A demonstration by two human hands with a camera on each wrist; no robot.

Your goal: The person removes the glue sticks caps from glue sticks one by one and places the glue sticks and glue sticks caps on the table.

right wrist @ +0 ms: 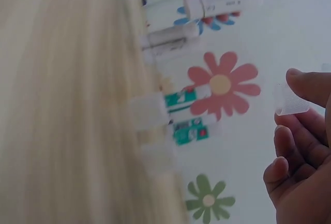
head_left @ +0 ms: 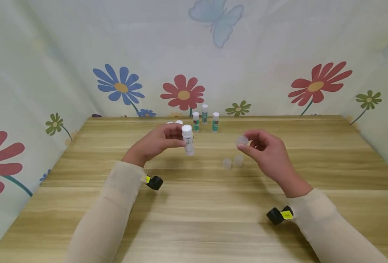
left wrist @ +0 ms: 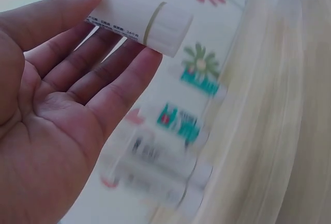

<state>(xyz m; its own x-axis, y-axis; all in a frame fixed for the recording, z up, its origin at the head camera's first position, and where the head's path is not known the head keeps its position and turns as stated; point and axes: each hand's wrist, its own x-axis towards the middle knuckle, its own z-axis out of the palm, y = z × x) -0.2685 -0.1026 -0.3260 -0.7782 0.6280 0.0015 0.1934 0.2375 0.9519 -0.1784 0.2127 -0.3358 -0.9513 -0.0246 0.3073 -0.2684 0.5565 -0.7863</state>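
Note:
My left hand (head_left: 159,140) pinches a white glue stick (head_left: 188,140) between thumb and fingers, holding it upright above the table. The stick has dark printing and a lid on its top end. To the right, my right hand (head_left: 271,157) holds a small clear ribbed cap (right wrist: 290,100) between thumb and fingertips. Two similar translucent caps (head_left: 227,164) stand on the table just left of that hand. Behind my left hand are two more white glue sticks (left wrist: 160,157), mostly hidden in the head view.
Three glue sticks with green labels (head_left: 215,124) stand upright near the back of the wooden table (head_left: 194,219). A curtain (head_left: 259,54) with printed flowers and a butterfly hangs behind the table and along its sides.

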